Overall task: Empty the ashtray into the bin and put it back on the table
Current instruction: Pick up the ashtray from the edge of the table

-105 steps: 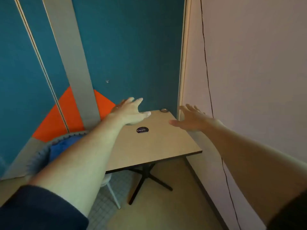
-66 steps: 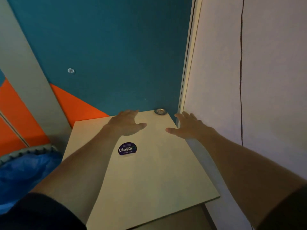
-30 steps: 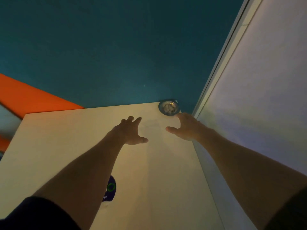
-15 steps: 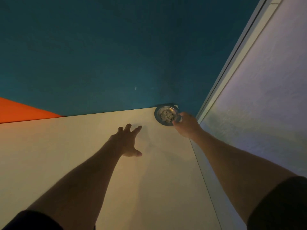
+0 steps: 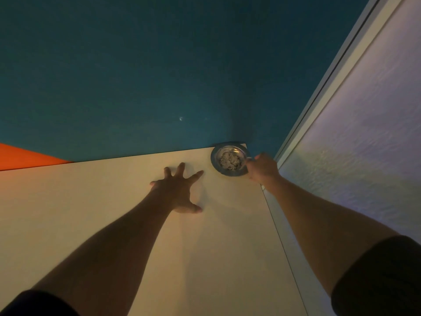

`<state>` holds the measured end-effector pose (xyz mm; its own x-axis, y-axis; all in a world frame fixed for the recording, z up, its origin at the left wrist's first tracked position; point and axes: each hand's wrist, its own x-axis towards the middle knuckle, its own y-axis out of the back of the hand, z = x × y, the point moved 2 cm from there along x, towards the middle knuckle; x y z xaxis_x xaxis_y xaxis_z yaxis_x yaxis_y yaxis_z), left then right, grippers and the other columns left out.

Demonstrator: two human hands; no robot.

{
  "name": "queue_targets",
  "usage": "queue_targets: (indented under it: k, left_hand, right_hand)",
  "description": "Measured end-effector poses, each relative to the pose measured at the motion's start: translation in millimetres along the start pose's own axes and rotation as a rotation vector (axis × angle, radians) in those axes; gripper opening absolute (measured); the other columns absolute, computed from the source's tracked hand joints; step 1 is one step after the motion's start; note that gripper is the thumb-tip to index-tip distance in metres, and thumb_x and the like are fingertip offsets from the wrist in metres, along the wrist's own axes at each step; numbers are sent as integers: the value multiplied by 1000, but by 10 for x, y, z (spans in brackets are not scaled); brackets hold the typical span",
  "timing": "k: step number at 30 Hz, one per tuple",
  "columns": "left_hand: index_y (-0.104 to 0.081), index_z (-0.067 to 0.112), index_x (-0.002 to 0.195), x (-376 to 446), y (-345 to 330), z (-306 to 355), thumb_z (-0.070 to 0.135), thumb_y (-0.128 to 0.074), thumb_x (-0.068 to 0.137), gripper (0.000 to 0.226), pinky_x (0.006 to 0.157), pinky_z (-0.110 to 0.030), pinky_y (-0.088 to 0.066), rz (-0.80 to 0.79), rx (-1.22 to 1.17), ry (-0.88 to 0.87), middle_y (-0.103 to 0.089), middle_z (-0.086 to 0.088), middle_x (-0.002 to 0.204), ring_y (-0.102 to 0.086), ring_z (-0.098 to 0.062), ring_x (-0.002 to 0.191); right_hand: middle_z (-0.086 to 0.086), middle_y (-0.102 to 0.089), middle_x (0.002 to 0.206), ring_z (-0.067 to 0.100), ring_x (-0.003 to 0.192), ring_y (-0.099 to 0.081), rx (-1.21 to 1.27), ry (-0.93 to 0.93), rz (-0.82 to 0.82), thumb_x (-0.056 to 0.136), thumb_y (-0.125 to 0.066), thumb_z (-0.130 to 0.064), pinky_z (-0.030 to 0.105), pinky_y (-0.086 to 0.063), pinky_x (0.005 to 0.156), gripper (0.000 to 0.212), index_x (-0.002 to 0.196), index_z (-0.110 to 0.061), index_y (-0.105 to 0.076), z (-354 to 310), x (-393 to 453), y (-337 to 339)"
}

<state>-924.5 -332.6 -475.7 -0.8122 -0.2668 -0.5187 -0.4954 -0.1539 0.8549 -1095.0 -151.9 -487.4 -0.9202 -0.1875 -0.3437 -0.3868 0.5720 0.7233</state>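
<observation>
A round metal ashtray (image 5: 229,158) with grey ash and butts in it sits at the far right corner of the beige table (image 5: 114,213). My right hand (image 5: 262,168) pinches the ashtray's right rim with its fingers closed on it. My left hand (image 5: 177,190) hovers flat over the table to the left of the ashtray, fingers spread, holding nothing. The bin is out of view.
A teal wall (image 5: 159,76) with an orange patch (image 5: 25,155) runs right behind the table's far edge. A white textured wall (image 5: 364,156) with a pale frame strip stands close along the table's right edge.
I came up close to the table and the bin and sticker left the view. My right hand reached the far corner and closed on the ashtray's rim. My left hand spread wider.
</observation>
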Motion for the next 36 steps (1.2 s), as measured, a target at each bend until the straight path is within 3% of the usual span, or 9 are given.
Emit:
queue_targets:
  k: [5, 10, 13, 18, 22, 25, 28, 32, 36]
  left_hand:
    - [8, 55, 145, 39, 16, 25, 80, -64, 59, 115, 100, -72, -35, -31, 4, 6, 10, 0, 162, 0, -47, 144]
    - [6, 54, 145, 43, 28, 39, 78, -65, 58, 115, 98, -73, -36, -30, 4, 5, 7, 0, 162, -1, -47, 144]
    - [6, 54, 145, 36, 39, 60, 76, -67, 59, 115, 98, -75, -34, -38, -10, 11, 8, 0, 162, 1, -47, 144]
    - [6, 54, 146, 41, 27, 43, 77, -66, 60, 114, 98, -73, -36, -28, -16, 8, 8, 0, 162, 1, -47, 144]
    - [6, 54, 145, 50, 23, 40, 77, -66, 59, 115, 98, -73, -36, -27, -13, 8, 8, 0, 162, 1, -46, 144]
    - [7, 54, 145, 53, 10, 38, 77, -66, 59, 114, 98, -73, -36, -25, -15, 12, 8, 0, 162, 1, -46, 144]
    - [7, 55, 145, 56, -5, 32, 77, -65, 59, 114, 98, -73, -37, -19, -14, 17, 9, 0, 162, 0, -46, 144]
    - [8, 54, 145, 65, -23, 31, 78, -64, 60, 114, 99, -73, -34, -16, -12, 18, 11, 0, 162, 3, -45, 144]
    - [7, 54, 145, 54, -84, 8, 79, -62, 61, 111, 100, -72, -33, 2, -15, 25, 10, 0, 162, 2, -44, 145]
  right_hand:
    - [19, -72, 102, 32, 93, -69, 49, -6, 22, 93, -53, -48, 32, -51, 72, 56, 111, 3, -65, -27, 82, -30]
    - [9, -61, 80, 23, 68, -55, -23, -5, 56, 94, -53, -51, 24, -31, 46, 55, 97, 2, -69, -86, 75, 10]
    - [7, -60, 75, 12, 51, -49, 51, -59, 57, 94, -59, -35, 23, -33, 35, 39, 98, 2, -68, -77, 83, 11]
    - [12, -71, 80, 22, 61, -65, 217, -121, 36, 90, -65, -19, 20, -41, 37, 19, 92, -1, -68, -78, 68, 33]
    - [-1, -60, 40, 6, 40, -59, 384, -185, -8, 91, -58, -8, 13, -37, 29, 21, 71, -12, -55, -40, 97, 41]
    - [7, -68, 61, 12, 48, -65, 479, -226, 32, 90, -60, -5, 16, -45, 33, 20, 71, -8, -57, -19, 86, 38]
    - [16, -70, 89, 27, 80, -72, 588, -256, 13, 88, -62, -1, 36, -63, 67, 8, 81, -5, -62, -12, 71, 15]
    - [15, -69, 91, 23, 75, -67, 592, -230, 7, 87, -62, -1, 29, -58, 53, 11, 78, -6, -60, 14, 59, 44]
    - [17, -71, 99, 27, 90, -70, 584, -214, -7, 86, -63, -1, 40, -62, 78, 17, 72, -7, -58, 5, 21, 82]
